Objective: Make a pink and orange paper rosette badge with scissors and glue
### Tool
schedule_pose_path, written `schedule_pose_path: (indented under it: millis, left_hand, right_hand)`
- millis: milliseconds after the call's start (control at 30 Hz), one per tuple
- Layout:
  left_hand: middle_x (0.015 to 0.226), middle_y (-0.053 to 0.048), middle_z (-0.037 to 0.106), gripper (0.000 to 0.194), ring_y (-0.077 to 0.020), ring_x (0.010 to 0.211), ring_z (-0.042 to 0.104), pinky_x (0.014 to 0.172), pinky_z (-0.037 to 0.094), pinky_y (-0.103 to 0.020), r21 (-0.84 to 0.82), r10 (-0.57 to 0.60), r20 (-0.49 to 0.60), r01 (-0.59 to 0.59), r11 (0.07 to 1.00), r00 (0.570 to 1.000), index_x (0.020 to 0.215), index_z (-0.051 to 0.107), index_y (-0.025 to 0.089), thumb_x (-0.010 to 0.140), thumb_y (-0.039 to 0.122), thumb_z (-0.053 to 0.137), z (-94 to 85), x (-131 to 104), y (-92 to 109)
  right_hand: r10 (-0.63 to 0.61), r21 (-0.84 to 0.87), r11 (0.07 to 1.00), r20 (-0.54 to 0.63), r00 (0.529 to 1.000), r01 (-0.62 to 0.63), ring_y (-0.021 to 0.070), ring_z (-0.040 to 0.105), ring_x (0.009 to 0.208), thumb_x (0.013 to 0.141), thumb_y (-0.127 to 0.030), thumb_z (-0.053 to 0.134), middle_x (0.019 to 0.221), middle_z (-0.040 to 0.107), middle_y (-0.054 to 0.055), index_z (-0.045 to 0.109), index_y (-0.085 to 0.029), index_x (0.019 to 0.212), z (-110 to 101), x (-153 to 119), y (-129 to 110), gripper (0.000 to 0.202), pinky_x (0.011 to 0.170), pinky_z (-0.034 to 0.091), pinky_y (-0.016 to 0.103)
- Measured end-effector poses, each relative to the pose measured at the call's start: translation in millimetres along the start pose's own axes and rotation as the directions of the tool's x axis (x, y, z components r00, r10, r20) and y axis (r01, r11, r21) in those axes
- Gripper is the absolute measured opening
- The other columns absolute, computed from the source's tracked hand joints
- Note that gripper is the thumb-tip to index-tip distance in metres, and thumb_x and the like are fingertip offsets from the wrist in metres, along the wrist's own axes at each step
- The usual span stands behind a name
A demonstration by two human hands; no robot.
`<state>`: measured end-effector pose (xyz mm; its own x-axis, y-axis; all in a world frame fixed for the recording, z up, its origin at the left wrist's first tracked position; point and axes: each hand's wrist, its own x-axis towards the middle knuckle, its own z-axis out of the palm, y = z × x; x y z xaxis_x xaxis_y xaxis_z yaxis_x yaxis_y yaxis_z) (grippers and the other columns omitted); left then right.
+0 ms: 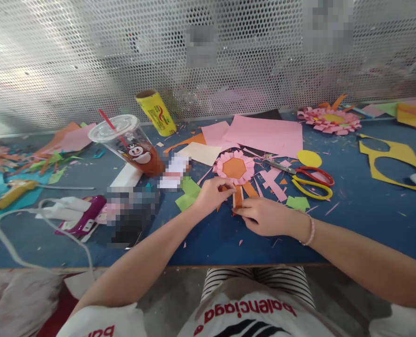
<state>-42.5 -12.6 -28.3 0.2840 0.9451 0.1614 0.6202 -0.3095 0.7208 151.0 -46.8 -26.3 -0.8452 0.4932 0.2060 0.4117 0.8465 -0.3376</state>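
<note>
Both hands meet at an orange strip below a pink paper flower

The right hand point(264, 216) pinches the lower end of the orange strip point(238, 198); the left hand point(213, 196) has its fingertips drawn close together by the strip's upper end, though whether they grip it I cannot tell. The strip lies on the blue bench point(352, 229), just below the orange-centred flower point(234, 168).

Close on the right, one pair of scissors point(295, 172) lies among pink scraps, blades towards the flower, with one red and one yellow handle loop. Just behind them is one yellow disc point(309, 158). Further right lies one yellow sheet point(399, 152) with two large round cut-outs, and behind it one yellow-centred flower point(329, 119), making two pink flowers in all.

Behind the hands are two pink sheets, a large one point(269, 135) and a smaller one point(215, 131), plus one cream sheet point(201, 153). To the left stand one plastic cup point(134, 149) with one red straw and one tilted yellow tube point(157, 114). A dark, blurred-out object point(132, 222) lies beside the left forearm; beyond it are one purple device point(88, 215), a white cable point(28, 211) and one yellow tool point(16, 194). A perforated panel point(88, 61) rises along the back.
</note>
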Motion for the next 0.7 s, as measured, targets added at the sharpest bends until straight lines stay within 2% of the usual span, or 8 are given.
schedule_pose_path:
  millis: [233, 467, 600, 700]
  left_hand:
    - [0.073, 0.001, 0.063, 0.005, -0.0096, 0.064, 0.052, 0.060, 0.039, -0.021, 0.071, 0.066, -0.028, -0.064, 0.995, 0.997, 0.072, 0.066, 0.019, 0.071, 0.022, 0.062, 1.1, 2.2, -2.7]
    - [0.073, 0.000, 0.062, 0.005, -0.0098, 0.065, 0.054, 0.061, 0.041, -0.021, 0.052, 0.035, 0.014, -0.035, 0.998, 0.999, 0.072, 0.066, 0.019, 0.071, 0.020, 0.061, 2.3, 3.7, -3.3]
    - [0.074, 0.000, 0.062, 0.005, -0.0090, 0.064, 0.054, 0.060, 0.040, -0.020, 0.030, 0.033, 0.008, -0.033, 0.999, 0.999, 0.072, 0.066, 0.019, 0.070, 0.019, 0.061, 2.5, 4.0, -3.2]
    - [0.072, 0.001, 0.062, 0.005, -0.0084, 0.063, 0.053, 0.059, 0.041, -0.019, 0.024, 0.028, 0.009, -0.028, 0.999, 1.000, 0.071, 0.066, 0.018, 0.070, 0.019, 0.061, 2.8, 4.4, -3.5]
  right_hand:
    - [0.033, 0.012, 0.999, -0.001, 0.999, -0.033, 0.0168, 0.056, 0.082, 0.081, -0.015, 0.042, 0.090, 0.060, 0.009, 0.060, -0.015, 0.108, 0.2, -1.2, 0.3, 0.032, 0.076, 0.047, 0.032]
    - [0.062, -0.018, 0.998, -0.040, 0.997, -0.063, 0.0180, 0.057, 0.084, 0.084, -0.019, 0.040, 0.091, 0.059, 0.010, 0.056, -0.013, 0.114, 0.1, -2.5, -0.1, 0.034, 0.076, 0.047, 0.033]
    - [0.088, -0.118, 0.989, -0.040, 0.995, -0.093, 0.0194, 0.056, 0.082, 0.085, -0.027, 0.041, 0.089, 0.059, 0.011, 0.055, -0.011, 0.113, -1.1, -1.9, -1.0, 0.034, 0.072, 0.047, 0.034]
    - [0.057, -0.258, 0.964, -0.022, 0.998, -0.060, 0.0216, 0.055, 0.081, 0.087, -0.029, 0.039, 0.088, 0.059, 0.013, 0.053, -0.006, 0.115, -1.1, -1.4, -3.0, 0.039, 0.071, 0.046, 0.036]
